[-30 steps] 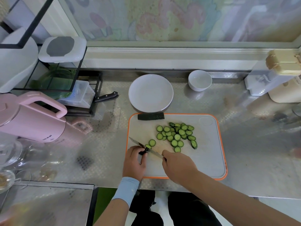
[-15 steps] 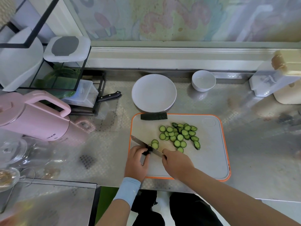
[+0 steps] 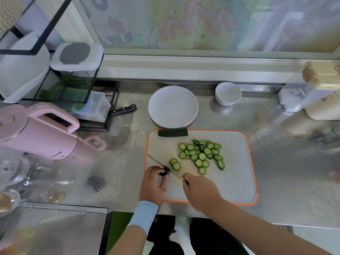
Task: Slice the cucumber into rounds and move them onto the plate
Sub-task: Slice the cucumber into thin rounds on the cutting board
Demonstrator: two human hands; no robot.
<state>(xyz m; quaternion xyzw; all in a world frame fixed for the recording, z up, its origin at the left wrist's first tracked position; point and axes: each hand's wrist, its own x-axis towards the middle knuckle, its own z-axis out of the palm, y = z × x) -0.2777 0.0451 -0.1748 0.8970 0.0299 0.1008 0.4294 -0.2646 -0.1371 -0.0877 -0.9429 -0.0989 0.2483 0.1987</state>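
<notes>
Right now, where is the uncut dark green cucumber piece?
Head view: the dark green cucumber piece lies on the orange-rimmed grey cutting board's far-left edge, just in front of the round white plate.

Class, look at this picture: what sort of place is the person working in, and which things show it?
Most likely a home kitchen: a steel counter holds a cutting board with cucumber rounds, a white plate behind it, and a pink kettle to the left.
</notes>
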